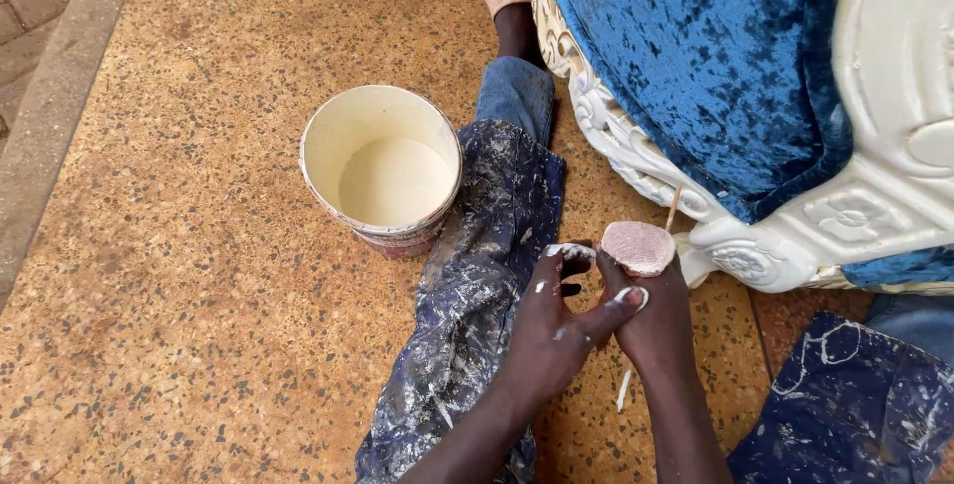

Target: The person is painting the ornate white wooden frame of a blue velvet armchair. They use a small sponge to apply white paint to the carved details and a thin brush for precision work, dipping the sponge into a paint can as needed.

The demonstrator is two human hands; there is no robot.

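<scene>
My right hand (658, 320) holds a small round pinkish pad (638, 246), coated with cream paint, just in front of the carved cream frame (765, 245) of a blue velvet chair (715, 57). My left hand (556, 320) rests against the right hand, its paint-smeared fingertips touching the pad's edge and the right thumb. A white bucket (383, 166) with cream paint stands on the floor to the left, beside my paint-spattered blue trouser leg (487, 265).
The speckled orange terrazzo floor (199, 275) spreads to the left, bordered by a grey kerb (60, 96) at the far left. My other spattered knee (855, 395) is at the lower right. A thin stick (674, 208) leans by the chair frame.
</scene>
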